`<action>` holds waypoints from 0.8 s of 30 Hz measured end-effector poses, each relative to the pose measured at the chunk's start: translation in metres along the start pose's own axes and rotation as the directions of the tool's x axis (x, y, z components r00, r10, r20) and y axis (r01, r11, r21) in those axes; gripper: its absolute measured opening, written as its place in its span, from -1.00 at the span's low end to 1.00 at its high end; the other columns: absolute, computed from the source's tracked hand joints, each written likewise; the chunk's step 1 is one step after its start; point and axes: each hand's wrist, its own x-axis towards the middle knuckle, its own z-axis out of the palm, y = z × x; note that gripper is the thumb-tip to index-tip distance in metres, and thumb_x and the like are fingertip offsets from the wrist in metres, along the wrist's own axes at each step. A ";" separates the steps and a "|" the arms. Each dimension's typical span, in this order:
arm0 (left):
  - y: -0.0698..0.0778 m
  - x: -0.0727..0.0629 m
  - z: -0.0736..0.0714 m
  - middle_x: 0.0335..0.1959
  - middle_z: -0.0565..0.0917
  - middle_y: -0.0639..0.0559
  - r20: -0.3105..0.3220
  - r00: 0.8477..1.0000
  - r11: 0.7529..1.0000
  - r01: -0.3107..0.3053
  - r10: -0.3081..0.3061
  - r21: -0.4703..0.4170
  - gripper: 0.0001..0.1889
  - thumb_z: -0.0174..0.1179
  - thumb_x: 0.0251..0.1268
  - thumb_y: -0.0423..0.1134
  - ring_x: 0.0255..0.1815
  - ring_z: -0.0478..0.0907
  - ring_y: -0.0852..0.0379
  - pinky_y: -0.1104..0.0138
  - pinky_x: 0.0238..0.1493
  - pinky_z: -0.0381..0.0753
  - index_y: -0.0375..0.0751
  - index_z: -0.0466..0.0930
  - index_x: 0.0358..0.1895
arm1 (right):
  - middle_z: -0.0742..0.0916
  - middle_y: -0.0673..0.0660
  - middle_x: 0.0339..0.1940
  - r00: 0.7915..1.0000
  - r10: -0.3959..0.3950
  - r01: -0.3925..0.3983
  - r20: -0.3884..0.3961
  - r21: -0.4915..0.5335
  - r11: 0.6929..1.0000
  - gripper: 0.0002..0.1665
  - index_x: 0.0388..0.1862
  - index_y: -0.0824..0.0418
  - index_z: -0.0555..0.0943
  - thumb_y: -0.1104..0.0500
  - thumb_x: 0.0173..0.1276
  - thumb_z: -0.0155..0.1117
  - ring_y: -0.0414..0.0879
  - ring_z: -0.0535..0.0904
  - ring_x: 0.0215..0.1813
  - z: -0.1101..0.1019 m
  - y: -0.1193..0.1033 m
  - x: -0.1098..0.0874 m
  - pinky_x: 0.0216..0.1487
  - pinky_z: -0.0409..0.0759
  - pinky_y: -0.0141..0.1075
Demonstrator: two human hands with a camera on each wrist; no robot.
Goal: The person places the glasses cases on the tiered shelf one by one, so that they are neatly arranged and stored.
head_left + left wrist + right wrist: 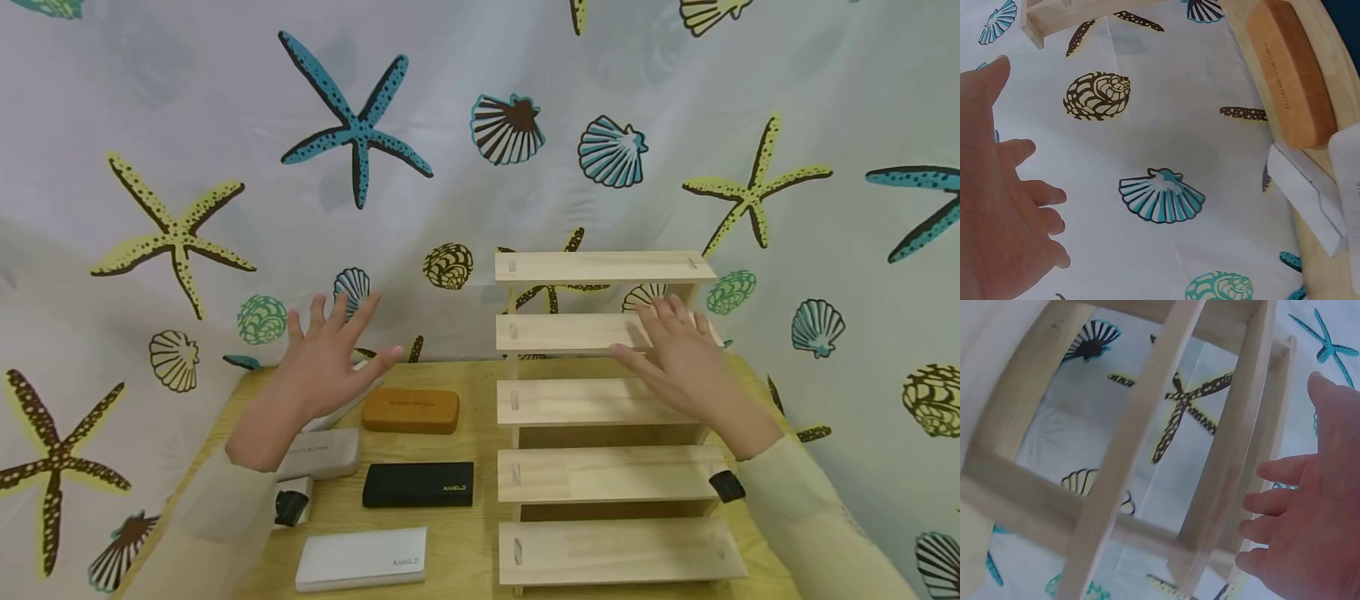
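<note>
My left hand (322, 367) is raised with its fingers spread, above the cases on the left of the table, and holds nothing. My right hand (678, 367), also with fingers extended, hovers over the right side of a pale wooden tiered rack (592, 400). In the right wrist view, the fingers of the right hand (1297, 500) are beside the rack's slats; contact cannot be told. An orange-brown case (410, 411) lies nearest the left hand. Below it are a grey case (322, 454), a black case (418, 484) and a white case (362, 558).
The wooden table (480, 508) carries the cases at left and the rack at right. A cloth (450, 183) printed with starfish and shells hangs behind and at both sides. Another white object (1307, 194) lies beside the orange-brown case, partly hidden by my left hand in the head view.
</note>
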 end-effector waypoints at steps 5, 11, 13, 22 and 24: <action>-0.009 -0.015 0.008 0.70 -0.10 -0.51 -0.021 1.000 0.998 -0.010 0.009 -0.062 -0.03 -0.03 0.53 0.42 0.69 -0.31 -0.62 -0.60 0.45 -0.43 0.11 -0.24 0.77 | 0.17 0.53 0.68 0.999 0.029 -0.028 -0.016 0.012 1.000 0.06 0.70 0.39 0.12 -0.41 0.65 -0.10 0.50 -0.10 0.71 -0.002 0.025 -0.012 0.63 -0.19 0.42; -0.017 -0.037 0.022 0.67 0.00 -0.56 -0.059 0.998 0.994 -0.029 0.022 -0.108 -0.01 0.10 0.50 0.35 0.65 -0.17 -0.67 -0.63 0.42 -0.30 0.04 -0.16 0.77 | 0.10 0.56 0.69 0.997 0.078 -0.078 -0.014 0.015 0.997 0.08 0.71 0.41 0.06 -0.42 0.65 -0.13 0.51 -0.15 0.72 -0.001 0.056 -0.018 0.63 -0.22 0.43; -0.017 -0.046 0.028 0.66 0.02 -0.57 -0.070 0.997 0.990 -0.039 0.029 -0.139 -0.01 0.16 0.49 0.31 0.65 -0.15 -0.68 -0.63 0.43 -0.26 -0.02 -0.10 0.76 | 0.08 0.55 0.70 0.997 0.078 -0.078 -0.013 0.010 0.997 0.08 0.71 0.41 0.04 -0.40 0.66 -0.13 0.51 -0.15 0.71 0.001 0.064 -0.019 0.62 -0.22 0.44; -0.026 -0.081 0.057 0.68 0.13 -0.37 -0.083 0.997 0.952 -0.037 0.013 -0.303 0.04 0.37 0.37 0.21 0.64 0.09 -0.50 -0.49 0.43 0.19 0.12 -0.07 0.75 | 0.03 0.50 0.73 0.997 0.072 -0.072 0.003 0.012 0.997 0.07 0.73 0.39 -0.04 -0.39 0.67 -0.15 0.53 -0.20 0.71 0.004 0.077 -0.020 0.61 -0.25 0.46; -0.029 -0.090 0.062 0.66 0.20 -0.35 -0.098 0.995 0.951 -0.018 -0.013 -0.309 0.03 0.39 0.35 0.20 0.59 0.22 -0.48 -0.47 0.34 0.34 0.10 -0.01 0.74 | 0.04 0.50 0.73 0.998 0.070 -0.070 0.000 0.011 0.997 0.07 0.73 0.40 -0.03 -0.38 0.67 -0.15 0.53 -0.20 0.71 0.005 0.078 -0.020 0.61 -0.24 0.45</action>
